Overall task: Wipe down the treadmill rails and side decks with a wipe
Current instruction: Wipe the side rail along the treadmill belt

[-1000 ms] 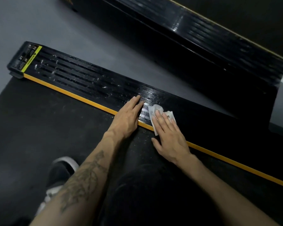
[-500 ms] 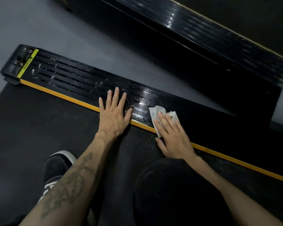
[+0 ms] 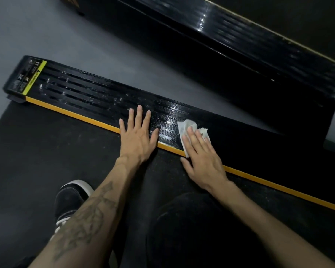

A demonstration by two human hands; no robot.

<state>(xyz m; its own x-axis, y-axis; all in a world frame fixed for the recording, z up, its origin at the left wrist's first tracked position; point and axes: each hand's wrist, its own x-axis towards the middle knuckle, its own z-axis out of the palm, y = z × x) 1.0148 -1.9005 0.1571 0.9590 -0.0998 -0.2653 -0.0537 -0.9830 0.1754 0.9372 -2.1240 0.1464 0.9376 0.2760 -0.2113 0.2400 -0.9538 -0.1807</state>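
Note:
A black ribbed side deck (image 3: 89,93) with an orange inner strip (image 3: 72,113) runs from upper left to lower right beside the dark treadmill belt (image 3: 46,155). White specks and wet streaks lie on its ribs. My right hand (image 3: 201,157) presses a crumpled white wipe (image 3: 188,126) flat onto the deck and the orange strip. My left hand (image 3: 137,136) lies flat with fingers spread, palm across the strip and fingers on the deck, a short gap left of the wipe. It holds nothing.
A yellow warning label (image 3: 36,77) marks the deck's far left end. A second black treadmill deck (image 3: 240,41) runs parallel beyond a strip of grey floor (image 3: 104,55). My black shoe (image 3: 72,198) and dark-clothed knee (image 3: 191,229) rest on the belt.
My left hand turned from beside the wipe to lie flat further left with fingers spread. The right hand with the wipe stayed at about the same spot on the deck.

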